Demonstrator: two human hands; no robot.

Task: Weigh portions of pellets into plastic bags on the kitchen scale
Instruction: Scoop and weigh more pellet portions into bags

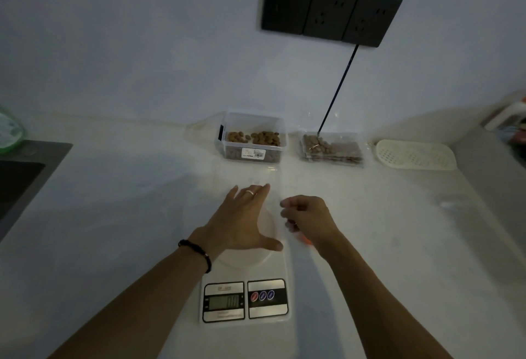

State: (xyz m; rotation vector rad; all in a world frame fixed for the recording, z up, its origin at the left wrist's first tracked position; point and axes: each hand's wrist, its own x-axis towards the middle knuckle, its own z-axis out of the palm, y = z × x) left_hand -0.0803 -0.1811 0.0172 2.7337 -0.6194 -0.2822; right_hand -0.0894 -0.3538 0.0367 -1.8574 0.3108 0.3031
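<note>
Two hands over kitchen scale (245, 284) on white tabletop (113, 216). Left hand (242, 216) lies flat, fingers extended, on clear plastic bag (273, 185) across the platform. Right hand (306, 217) fingers pinch bag's right edge. Pellets (256, 138) fill a far tub.

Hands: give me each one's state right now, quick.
Left hand: open, fingers straight, flat on the clear plastic bag over the scale.
Right hand: fingers curled, pinching the bag's edge.
</note>
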